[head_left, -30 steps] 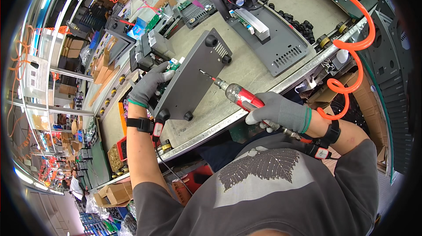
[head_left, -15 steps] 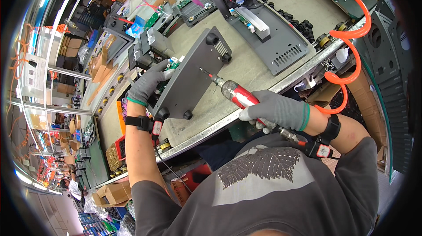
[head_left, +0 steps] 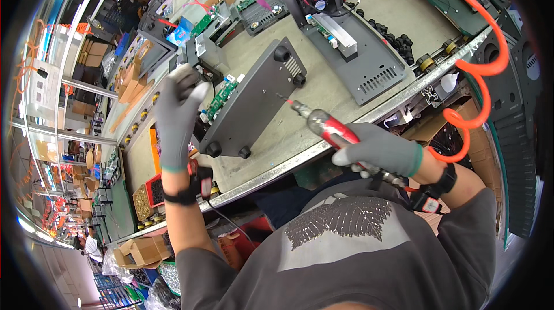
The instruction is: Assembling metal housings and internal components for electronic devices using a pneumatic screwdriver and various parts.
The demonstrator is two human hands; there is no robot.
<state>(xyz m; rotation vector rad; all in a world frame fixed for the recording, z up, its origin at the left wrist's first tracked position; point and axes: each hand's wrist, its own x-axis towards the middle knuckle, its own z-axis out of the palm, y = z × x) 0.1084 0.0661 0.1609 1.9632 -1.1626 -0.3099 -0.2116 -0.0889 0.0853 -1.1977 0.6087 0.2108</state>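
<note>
firstly, item one: a dark grey panel, centre of the frame, tilted up on the bench, footed face toward you; what props it behind cannot be told. likely sheet metal, so stiff, of middling weight and a little slick under your gloves. fittings: four black feet near its corners, probably rubbery and grippy; a green circuit board along its left side, likely fragile, its components not for squeezing. best hold: bare panel edges or a corner beside a foot, fingertips clear of the board. item two: your left hand, grey-gloved, left of centre, blurred, thumb and fingers apart with nothing seen between them, near the board and seemingly clear of it. item three: your right hand, right of centre, clamped around a red and silver driver, its tip in front of the panel's face; contact cannot be told. probably dense and rigid, best held full-palm on the barrel. item four: an orange coiled hose, right of the frame, springy by its look.
</note>
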